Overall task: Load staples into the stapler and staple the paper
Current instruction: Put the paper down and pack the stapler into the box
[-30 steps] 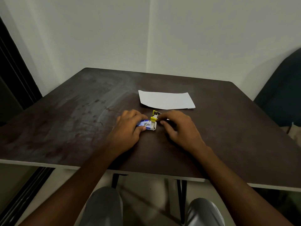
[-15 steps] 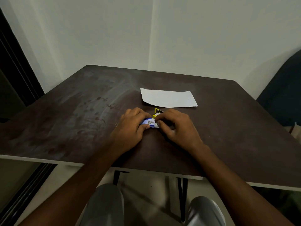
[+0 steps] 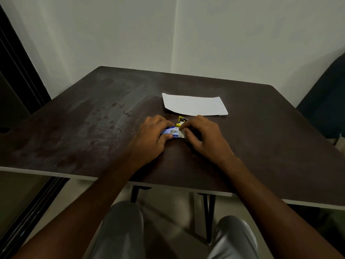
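Note:
A small blue and white staple box (image 3: 172, 132) lies on the dark table (image 3: 93, 118) between my hands. My left hand (image 3: 153, 136) grips its left end with thumb and curled fingers. My right hand (image 3: 200, 136) pinches the box's right end at its open white flap. A small yellow and black stapler (image 3: 181, 121) sits just behind the box, partly hidden by my right fingers. A white sheet of paper (image 3: 194, 105) lies flat beyond the stapler. No staples are visible.
The table's front edge (image 3: 168, 186) runs close to my knees, with black legs under it. A dark chair (image 3: 324, 101) stands at the right. A dark door frame (image 3: 16, 75) is at the left. Walls meet in a corner behind the table.
My right fingers have closed in on the box's right end and now cover more of the stapler. The left hand keeps its hold. The view has tilted slightly.

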